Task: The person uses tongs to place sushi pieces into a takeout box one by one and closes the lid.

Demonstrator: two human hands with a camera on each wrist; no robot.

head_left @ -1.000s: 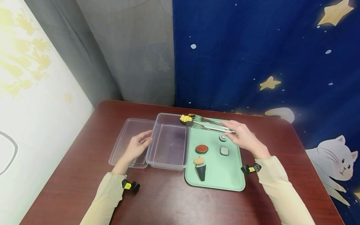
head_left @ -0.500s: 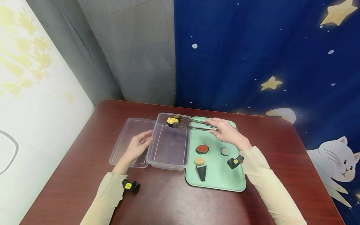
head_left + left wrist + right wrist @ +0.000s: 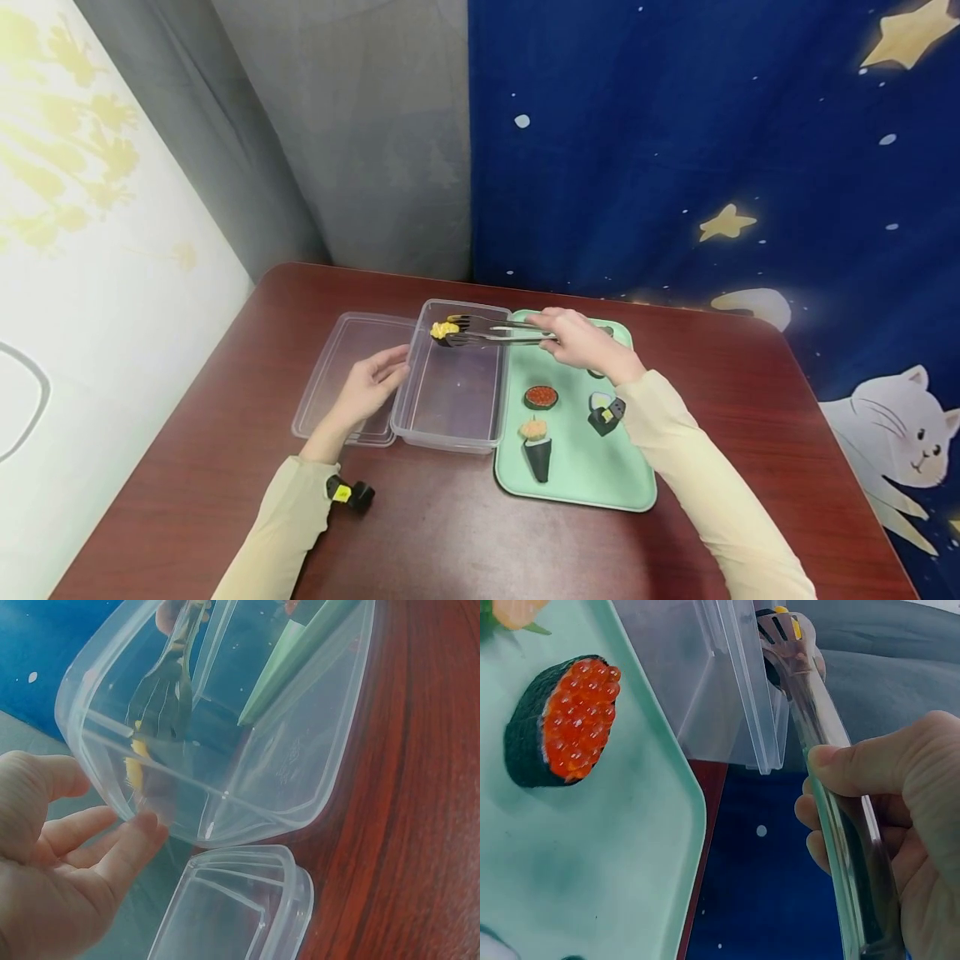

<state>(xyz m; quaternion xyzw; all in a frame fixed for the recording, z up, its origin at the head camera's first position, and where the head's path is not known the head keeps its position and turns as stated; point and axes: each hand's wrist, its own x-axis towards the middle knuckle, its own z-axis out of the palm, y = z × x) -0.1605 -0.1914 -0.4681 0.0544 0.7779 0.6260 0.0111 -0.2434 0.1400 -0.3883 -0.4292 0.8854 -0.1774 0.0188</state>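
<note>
My right hand (image 3: 573, 337) grips a pair of metal serving tongs (image 3: 498, 331), thumb on one arm and fingers on the other in the right wrist view. Between the tongs' fork-like tips is a toy sushi piece with yellow topping and a dark wrap (image 3: 444, 332), inside the far left part of a clear plastic box (image 3: 453, 400). My left hand (image 3: 367, 387) rests its fingertips against the box's left wall; in the left wrist view the thumb (image 3: 64, 778) stands apart from the fingers. Whether the sushi touches the box floor, I cannot tell.
A mint-green tray (image 3: 592, 467) adjoins the box on the right. It bears red roe sushi (image 3: 541, 397), a dark cone hand roll (image 3: 537, 458) and roll pieces partly hidden by my right arm and wrist camera. The clear lid (image 3: 330, 387) lies left of the box.
My right hand has carried the tongs and yellow-topped sushi leftward from the tray's far edge over the box rim, then slightly lower inside. The left hand has stayed at the box.
</note>
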